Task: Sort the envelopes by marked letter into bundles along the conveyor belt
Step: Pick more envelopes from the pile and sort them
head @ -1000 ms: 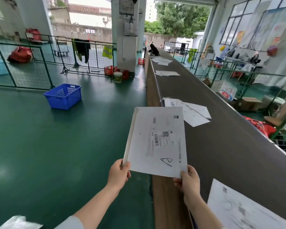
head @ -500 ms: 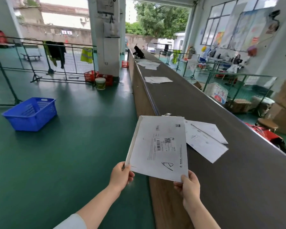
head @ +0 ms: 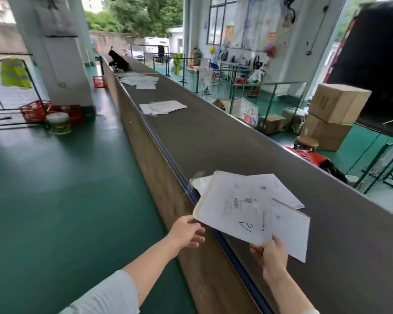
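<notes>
Clearly, the right hand (head: 271, 254) has the grip: its thumb lies on top and its fingers curl under the near corner of a white envelope (head: 234, 207), so it pinches this corner. The left hand (head: 186, 232) holds nothing. Its fingers are relaxed and a little spread, just beside the near-left corner of the envelope, and I cannot tell if a fingertip touches the paper.

The envelope faces up, with printed labels in the middle and a hand-drawn letter A (head: 245, 226) near the pinched corner. It is over the near edge of the conveyor belt (head: 213, 141), and its left side reaches out past the blue edge strip (head: 227, 245). Under it and to its right lies a nearest bundle (head: 289, 232) of white envelopes on the belt. I cannot tell if the held envelope rests on them or is just above.

Further along the belt I see a second bundle (head: 162, 107), and well behind it a third bundle (head: 141, 81), close to a black object (head: 119, 61) at the far end. The side of the conveyor is a brown wooden panel (head: 166, 177).

On the green floor (head: 66, 189) at the left stand red baskets (head: 35, 109) and a white bucket (head: 58, 122), beside a white pillar (head: 55, 53). At the right, behind the belt, cardboard boxes (head: 336, 105) are stacked.
</notes>
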`<state>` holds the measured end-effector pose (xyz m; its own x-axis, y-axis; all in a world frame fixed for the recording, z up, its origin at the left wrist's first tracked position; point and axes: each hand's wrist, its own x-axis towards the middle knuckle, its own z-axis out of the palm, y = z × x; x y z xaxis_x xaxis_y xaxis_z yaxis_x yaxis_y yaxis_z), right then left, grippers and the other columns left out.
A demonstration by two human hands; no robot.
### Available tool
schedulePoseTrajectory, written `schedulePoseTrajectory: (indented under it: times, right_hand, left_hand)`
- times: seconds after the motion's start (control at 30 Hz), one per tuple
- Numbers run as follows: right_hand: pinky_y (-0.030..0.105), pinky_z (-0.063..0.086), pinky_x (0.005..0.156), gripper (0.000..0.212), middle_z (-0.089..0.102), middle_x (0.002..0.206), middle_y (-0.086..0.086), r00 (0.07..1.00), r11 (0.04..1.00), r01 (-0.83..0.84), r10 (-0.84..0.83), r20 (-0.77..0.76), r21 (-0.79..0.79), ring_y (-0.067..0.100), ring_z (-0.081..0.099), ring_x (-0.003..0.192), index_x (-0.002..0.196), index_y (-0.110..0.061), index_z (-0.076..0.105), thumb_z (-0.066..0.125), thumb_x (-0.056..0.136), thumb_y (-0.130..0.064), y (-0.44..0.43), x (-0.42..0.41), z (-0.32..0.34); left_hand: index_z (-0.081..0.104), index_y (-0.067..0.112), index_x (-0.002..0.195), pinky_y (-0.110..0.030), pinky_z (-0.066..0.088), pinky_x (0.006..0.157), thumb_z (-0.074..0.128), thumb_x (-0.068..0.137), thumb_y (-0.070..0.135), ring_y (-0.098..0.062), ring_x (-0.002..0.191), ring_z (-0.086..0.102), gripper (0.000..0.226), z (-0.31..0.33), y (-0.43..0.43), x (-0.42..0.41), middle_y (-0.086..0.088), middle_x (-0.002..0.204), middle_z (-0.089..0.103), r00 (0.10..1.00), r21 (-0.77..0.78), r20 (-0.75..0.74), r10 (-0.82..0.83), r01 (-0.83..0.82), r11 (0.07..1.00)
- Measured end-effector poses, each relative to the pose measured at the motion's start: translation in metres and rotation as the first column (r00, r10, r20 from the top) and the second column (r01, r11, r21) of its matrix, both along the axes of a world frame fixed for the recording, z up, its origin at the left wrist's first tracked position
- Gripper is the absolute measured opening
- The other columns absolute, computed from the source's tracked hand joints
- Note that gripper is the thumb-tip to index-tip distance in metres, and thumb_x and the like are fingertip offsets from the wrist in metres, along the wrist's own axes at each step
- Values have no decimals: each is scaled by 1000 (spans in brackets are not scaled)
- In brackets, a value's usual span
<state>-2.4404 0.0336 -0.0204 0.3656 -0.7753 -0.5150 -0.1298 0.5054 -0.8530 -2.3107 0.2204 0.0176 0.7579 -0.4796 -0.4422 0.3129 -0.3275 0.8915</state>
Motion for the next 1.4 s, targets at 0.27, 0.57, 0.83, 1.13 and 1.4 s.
schedulePoseTrajectory:
  times: [0.27,0.57,0.83,1.13,1.4]
  right_hand:
    - [34,55,69,50,45,145,20,996,991,-85,83,21,99,30,60,93,152,-13,28,35,104,-3,-21,213,-6]
    - [36,55,67,26,61,97,12,878,874,-479,476,49,84,25,66,80,121,-9,53,44,98,1,58,486,17]
    - [35,56,71,28,62,107,11,765,764,-642,644,13,-58,24,67,84,126,-11,53,49,99,-4,140,759,29]
    - [35,57,76,28,62,106,8,748,744,-663,662,-43,-86,24,66,95,125,-15,51,51,99,-6,169,977,31]
    - [34,57,71,30,62,109,13,731,728,-681,682,-20,-76,27,66,96,128,-11,51,51,98,-4,157,1231,15]
  left_hand:
    - [50,11,133,-25,55,69,45,100,15,-14,79,69,34,6,-10,187,-5,105,71,996,69,-32,-83,85,994]
    - [57,14,119,-26,57,70,45,99,11,-15,79,70,23,-6,57,411,-5,104,72,974,-27,-69,215,-218,976]
    - [59,14,113,-30,57,75,46,98,10,-17,78,69,21,11,147,668,-6,102,71,902,-69,-38,431,-433,899]
    - [60,15,110,-30,56,73,47,97,8,-16,75,67,20,5,181,887,-6,99,70,864,-30,-58,500,-502,864]
    - [60,16,112,-31,57,76,48,96,10,-15,77,68,20,1,175,1120,-6,102,72,835,-26,-29,549,-550,835]
